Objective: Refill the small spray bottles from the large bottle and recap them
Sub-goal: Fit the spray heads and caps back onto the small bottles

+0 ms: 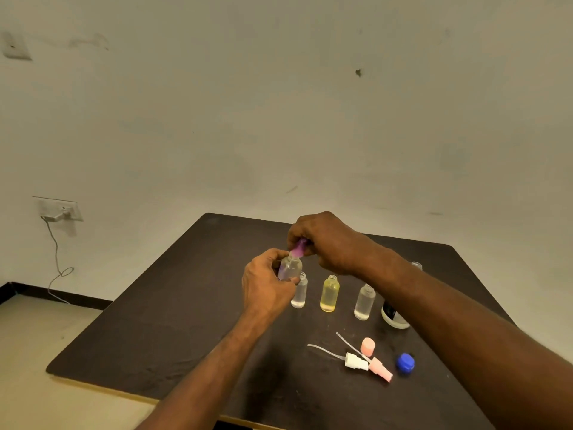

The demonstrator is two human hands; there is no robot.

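Note:
My left hand (266,283) grips a small clear spray bottle (290,268) above the dark table (161,330). On its neck sits a purple spray cap (299,247), which my right hand (325,240) pinches. Uncapped on the table behind stand a clear bottle (300,293), a yellow bottle (329,293) and another clear bottle (365,302). The large bottle (393,315) is mostly hidden by my right forearm. A white spray head (356,361), a pink spray head (380,368), a pink cap (368,346) and a blue cap (405,363) lie near the front.
Another small clear bottle's neck (417,265) shows past my right forearm at the table's far right. The table stands against a pale wall, with a wall socket and hanging cable (57,240) at the left.

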